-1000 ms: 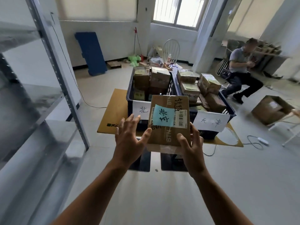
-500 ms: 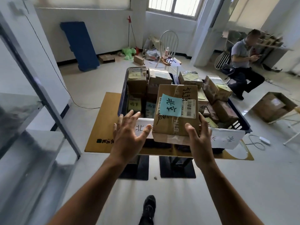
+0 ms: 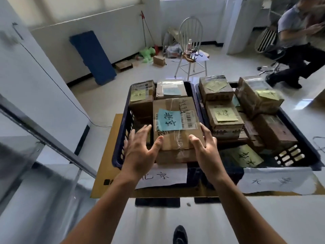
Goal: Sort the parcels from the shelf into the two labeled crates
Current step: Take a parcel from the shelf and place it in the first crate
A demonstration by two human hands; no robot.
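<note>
The parcel (image 3: 177, 138), a brown cardboard box carrying a blue note (image 3: 169, 119) and a barcode sticker, is held level between both hands above the near half of the left crate (image 3: 121, 138); whether its underside touches the contents below cannot be told. The left hand (image 3: 140, 154) is spread: its fingers lie straight and fanned along the parcel's left side, with the thumb pressed on the near left corner of the top face. The right hand (image 3: 207, 152) grips the near right corner, thumb on the top face and fingers curled round the right edge. The left crate is dark blue, bears a white paper label (image 3: 163, 176) on its near wall and holds stacked boxes (image 3: 142, 97) at its far end. The right crate (image 3: 307, 143) stands just beside it, touching or nearly so, with its own white label (image 3: 277, 182) and a load of boxes with yellow notes (image 3: 225, 117). Both crates sit on a cardboard sheet (image 3: 105, 155). The metal shelf (image 3: 44, 138) stands at the left edge of the view. Well beyond the crates are a white chair (image 3: 191, 32), a blue panel (image 3: 93, 57) leaning on the wall and a seated person (image 3: 297, 37), blurred
</note>
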